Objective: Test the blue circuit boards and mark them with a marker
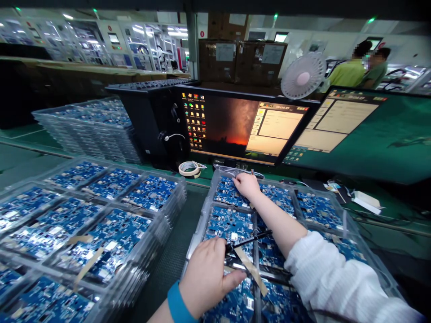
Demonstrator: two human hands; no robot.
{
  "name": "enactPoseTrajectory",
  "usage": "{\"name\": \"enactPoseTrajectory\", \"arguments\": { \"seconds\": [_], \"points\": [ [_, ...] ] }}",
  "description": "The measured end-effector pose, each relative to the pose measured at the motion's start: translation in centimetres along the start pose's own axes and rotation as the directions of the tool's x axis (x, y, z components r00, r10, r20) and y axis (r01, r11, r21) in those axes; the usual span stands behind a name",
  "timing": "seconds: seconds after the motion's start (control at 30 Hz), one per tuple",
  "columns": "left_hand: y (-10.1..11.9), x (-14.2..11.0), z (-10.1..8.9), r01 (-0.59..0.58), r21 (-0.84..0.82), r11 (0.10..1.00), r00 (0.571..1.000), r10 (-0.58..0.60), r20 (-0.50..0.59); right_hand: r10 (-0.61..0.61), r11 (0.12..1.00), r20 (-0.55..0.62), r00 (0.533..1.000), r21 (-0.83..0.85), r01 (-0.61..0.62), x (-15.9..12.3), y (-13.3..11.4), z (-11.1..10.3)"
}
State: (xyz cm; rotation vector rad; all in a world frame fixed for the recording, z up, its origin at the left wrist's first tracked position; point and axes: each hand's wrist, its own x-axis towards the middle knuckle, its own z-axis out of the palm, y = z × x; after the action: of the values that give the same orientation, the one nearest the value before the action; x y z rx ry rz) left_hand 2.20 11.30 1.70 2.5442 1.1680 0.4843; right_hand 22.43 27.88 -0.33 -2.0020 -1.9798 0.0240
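My left hand (210, 273), with a blue wristband, is over the near part of a clear plastic tray (198, 233). Its fingers curl round the end of a thin black stick-like tool (249, 240), while the thumb stands apart. A strip of tan tape (251, 271) lies beside that tool. At the tray's far left compartment, my right hand (248, 185) rests over a blue circuit board (224, 190), fingers bent and drawn together; what they hold is hidden. More blue circuit boards (232, 222) fill the tray's compartments.
Stacked trays of boards (161, 224) stand at left, with another stack (84, 130) behind. A tape roll (189, 169), a computer case (148, 121) and two monitors (229, 121) (370, 134) line the back. A fan (303, 76) and cardboard boxes (218, 63) are beyond; two people stand far right.
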Motion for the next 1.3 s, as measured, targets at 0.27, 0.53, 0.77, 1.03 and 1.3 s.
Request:
{"name": "enactPoseTrajectory", "arguments": {
  "seconds": [0.27,0.53,0.77,1.03,1.3],
  "points": [
    [-0.1,0.1,0.0,0.001,0.033,0.999,1.0,-0.001,0.001,-0.037,0.998,-0.036,0.999,-0.05,0.035,-0.5,-0.7,-0.8],
    [-0.1,-0.2,0.1,0.004,0.074,0.997,0.999,-0.002,-0.036,-0.076,0.997,-0.1,0.992,-0.036,0.073,-4.8,2.9,-8.6],
    [-0.4,0.3,0.2,-0.01,0.099,0.995,0.997,0.018,-0.075,0.081,0.986,-0.207,0.975,-0.124,-0.108,-18.2,20.3,-15.2],
    [-1.2,0.3,1.0,-0.049,0.221,0.974,0.985,0.083,-0.148,0.405,0.859,-0.111,0.908,-0.294,-0.419,-32.7,35.6,-9.3],
    [-1.2,0.7,0.9,-0.011,0.264,0.965,0.984,0.057,-0.166,0.454,0.875,0.005,0.891,-0.192,-0.445,-34.0,36.0,-5.2]
  ]
}}
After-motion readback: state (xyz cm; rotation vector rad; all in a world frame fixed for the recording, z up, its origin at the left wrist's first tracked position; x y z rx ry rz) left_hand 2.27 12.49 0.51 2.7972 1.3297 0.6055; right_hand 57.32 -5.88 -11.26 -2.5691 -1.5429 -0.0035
